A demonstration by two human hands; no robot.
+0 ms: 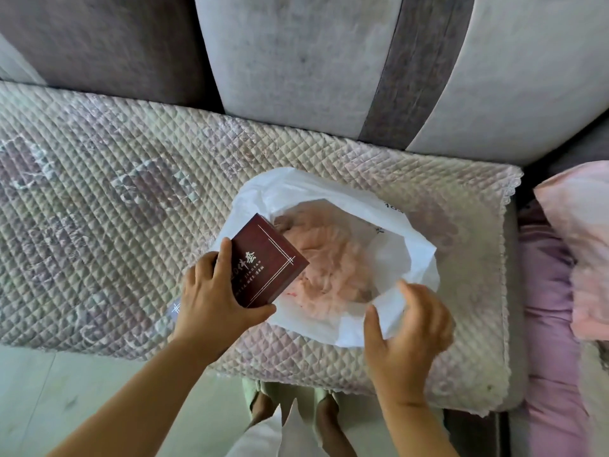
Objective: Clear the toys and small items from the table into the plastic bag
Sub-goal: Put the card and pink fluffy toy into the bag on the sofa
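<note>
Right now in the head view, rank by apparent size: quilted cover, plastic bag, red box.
1. quilted cover
2. plastic bag
3. red box, held in the left hand, so nearer the camera, yet clearly smallest

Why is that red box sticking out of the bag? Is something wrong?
Nothing looks wrong. The left hand grips the red box, tilted over the rim of the white bag, on its way in. The right hand holds the rim open. Something pink already lies inside. Nothing is spilled or torn.
</note>
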